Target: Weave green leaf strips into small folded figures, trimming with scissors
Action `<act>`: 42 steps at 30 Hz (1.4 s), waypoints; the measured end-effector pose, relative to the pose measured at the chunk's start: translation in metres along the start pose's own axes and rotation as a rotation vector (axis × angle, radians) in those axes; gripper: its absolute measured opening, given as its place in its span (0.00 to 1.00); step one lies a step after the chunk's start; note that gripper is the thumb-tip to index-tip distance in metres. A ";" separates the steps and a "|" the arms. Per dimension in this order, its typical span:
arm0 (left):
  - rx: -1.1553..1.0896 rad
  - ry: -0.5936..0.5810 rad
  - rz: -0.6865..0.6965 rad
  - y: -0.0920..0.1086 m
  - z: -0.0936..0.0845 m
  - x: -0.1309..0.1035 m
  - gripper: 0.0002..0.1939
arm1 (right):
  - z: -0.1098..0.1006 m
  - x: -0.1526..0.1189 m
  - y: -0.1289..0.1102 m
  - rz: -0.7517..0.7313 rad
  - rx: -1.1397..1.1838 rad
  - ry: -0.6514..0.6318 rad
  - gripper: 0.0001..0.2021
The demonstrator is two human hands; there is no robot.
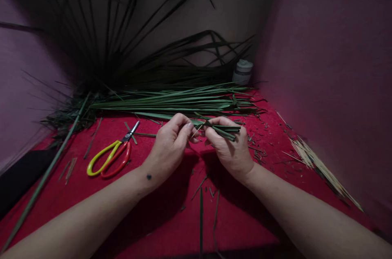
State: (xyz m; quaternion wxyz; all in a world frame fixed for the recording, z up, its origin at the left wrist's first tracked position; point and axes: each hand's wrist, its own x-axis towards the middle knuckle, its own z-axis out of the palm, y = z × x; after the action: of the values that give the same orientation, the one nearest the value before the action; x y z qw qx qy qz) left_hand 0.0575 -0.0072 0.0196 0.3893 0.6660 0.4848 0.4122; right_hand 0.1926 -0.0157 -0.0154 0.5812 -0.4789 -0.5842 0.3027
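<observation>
My right hand (231,152) is closed around a small bundle of folded green leaf strips (226,130), whose ends stick out to the right over the fingers. Opposite it, my left hand (171,140) pinches a thin pale stick (197,130) that runs across to the bundle. The fingers of both hands almost meet, and exactly where the stick enters the leaves is hidden. Left of my left hand lie scissors (121,150) with one yellow and one red handle, their blades pointing away from me over a leaf scrap.
Long green leaves (171,101) lie across the back of the red cloth (165,218), with dark fronds (107,42) rising behind. A white lidded container (243,72) stands at the back right. Thin pale sticks (324,169) lie along the right wall. A long green stalk (45,183) slants down the left.
</observation>
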 end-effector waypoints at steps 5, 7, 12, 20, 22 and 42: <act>0.180 -0.040 -0.011 0.013 -0.027 0.003 0.14 | 0.000 0.007 -0.001 0.150 0.217 -0.011 0.05; 0.276 -0.104 -0.053 0.016 -0.038 0.002 0.17 | 0.000 0.008 0.000 0.161 0.309 -0.017 0.05; 0.007 -0.286 -0.254 0.008 -0.039 -0.003 0.11 | -0.002 0.007 -0.001 0.139 0.314 -0.052 0.05; -0.325 -0.292 -0.308 0.000 -0.010 -0.012 0.10 | -0.001 -0.006 -0.005 -0.126 -0.020 -0.052 0.04; -0.301 -0.242 -0.297 0.002 -0.008 -0.014 0.10 | 0.001 -0.009 -0.005 -0.144 -0.008 -0.044 0.04; -0.074 0.609 -0.323 -0.058 -0.129 -0.006 0.05 | -0.009 0.022 -0.014 0.310 0.854 0.075 0.04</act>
State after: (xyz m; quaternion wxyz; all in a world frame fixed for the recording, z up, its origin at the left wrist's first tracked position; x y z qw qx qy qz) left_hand -0.0819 0.0160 0.0110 0.3109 0.4124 0.6626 0.5425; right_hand 0.2011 -0.0025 0.0071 0.6953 -0.2888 -0.3069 0.5822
